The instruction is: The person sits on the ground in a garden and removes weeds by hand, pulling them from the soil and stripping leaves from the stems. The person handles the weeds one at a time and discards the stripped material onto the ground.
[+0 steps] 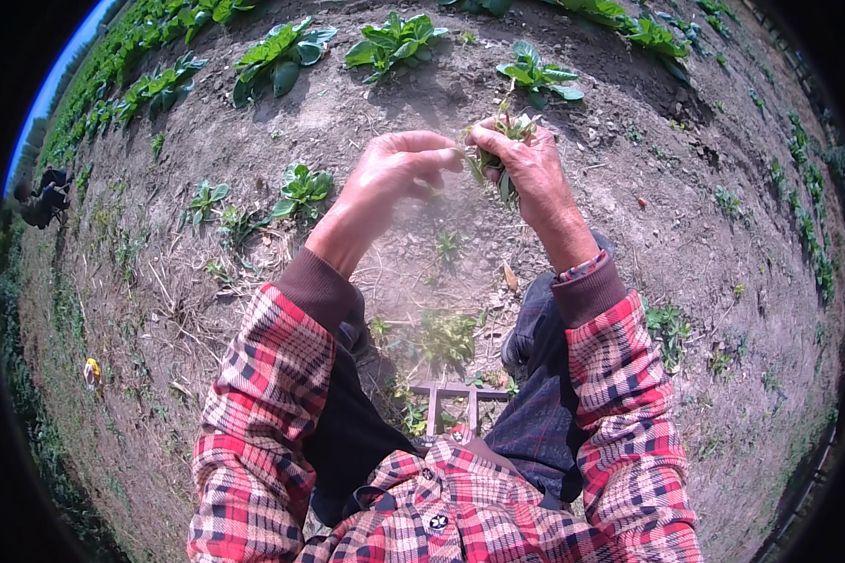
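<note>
My right hand (528, 165) is closed around a small bunch of green plants (508, 184), with leaves and thin stems sticking out above and below the fist. Close beside it on the left, my left hand (408, 165) has its thumb and fingertips near a pale strand or leaf at the bunch's edge; whether they pinch it I cannot tell. Both hands are raised above dry soil. Beyond them grow leafy green plants, one (535, 74) just past my right hand and another (394, 46) farther left.
Small leafy plants (303, 188) stand left of my left forearm, near dry stalks. Between my legs lie pulled-looking greens (447, 338) and a metal frame (433, 408). A yellow object (92, 373) lies far left; another person (46, 197) is at the upper left.
</note>
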